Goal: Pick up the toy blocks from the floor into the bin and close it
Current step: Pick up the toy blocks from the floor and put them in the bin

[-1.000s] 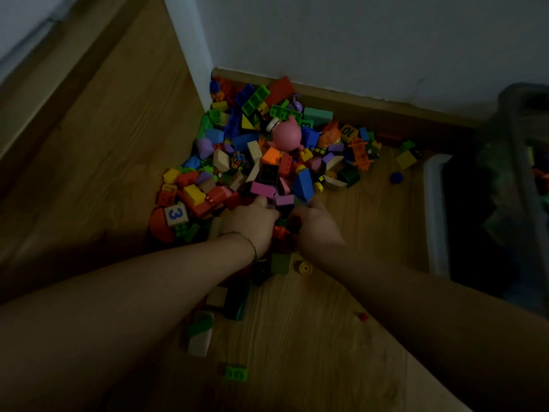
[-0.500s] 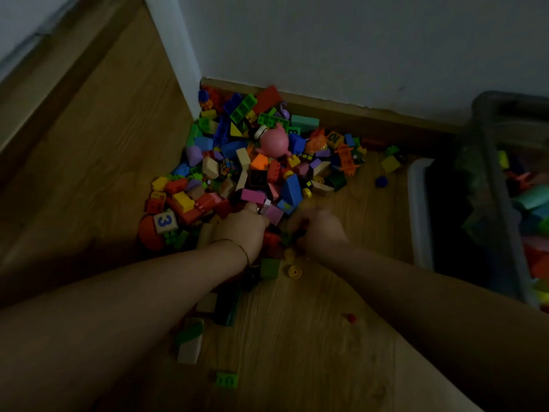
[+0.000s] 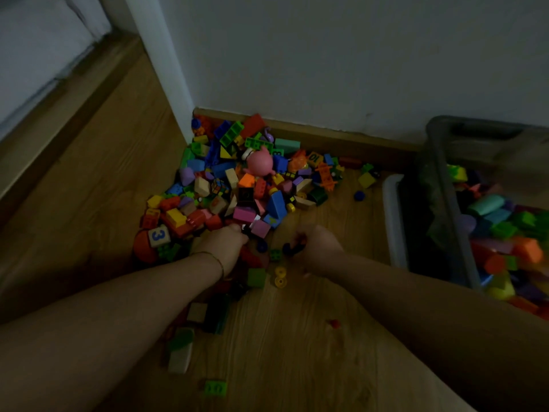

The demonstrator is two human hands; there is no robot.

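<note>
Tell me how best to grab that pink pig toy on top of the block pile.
Take the pink pig toy around its round body, coming straight down from above. It sits on top of the pile with its body exposed, while blocks crowd its sides and the wall stands close behind, so a side approach looks awkward. The smooth round shape probably needs fingers wrapped around it, not a pinch.

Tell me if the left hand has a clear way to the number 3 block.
Probably yes. The number 3 block sits on top at the pile's near left edge, just left of the left hand, with nothing covering it.
</note>
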